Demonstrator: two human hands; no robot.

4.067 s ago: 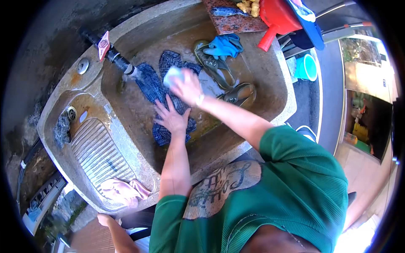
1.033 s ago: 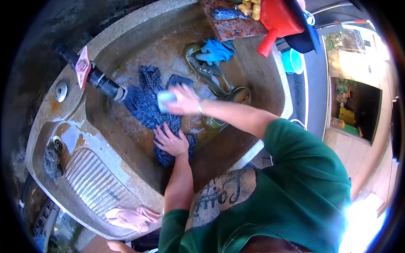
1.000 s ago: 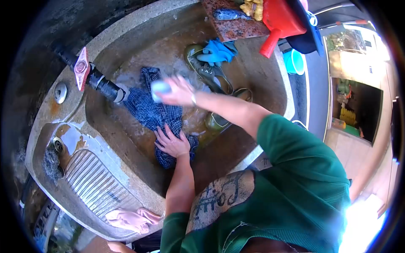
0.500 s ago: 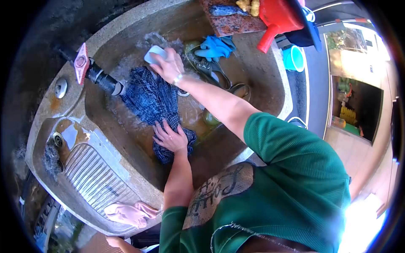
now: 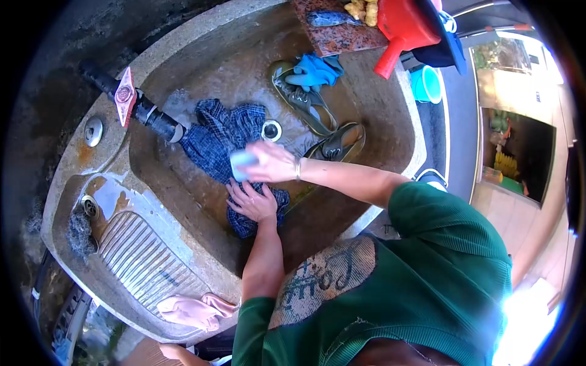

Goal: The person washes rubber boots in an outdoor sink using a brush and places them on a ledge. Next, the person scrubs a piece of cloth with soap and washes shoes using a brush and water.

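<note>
A dark blue checked cloth garment [image 5: 210, 143] lies wet and crumpled in the stone sink [image 5: 201, 241], under the black tap pipe. My left hand [image 5: 253, 203] rests flat on its near part, fingers spread. Just above the cloth, my right hand [image 5: 274, 161] grips a pale blue block [image 5: 243, 163]; motion blurs it, and whether it is a brush or soap I cannot tell. The round drain [image 5: 271, 130] shows beside the garment. Right of it lie two dark laced shoes [image 5: 308, 100], with blue rubber gloves [image 5: 315, 70] over one.
The tap [image 5: 125, 97] has a pink handle. A ribbed washboard [image 5: 146, 259] is built into the left side, with a pink cloth [image 5: 192, 310] and a scouring pad [image 5: 79, 235]. A red dipper [image 5: 403, 30] sits on a stone slab. A blue bucket [image 5: 427, 85] stands beyond.
My right hand has come back from the garment's far end to near my left hand, still holding the block. The water has sunk, baring the drain and shoes.
</note>
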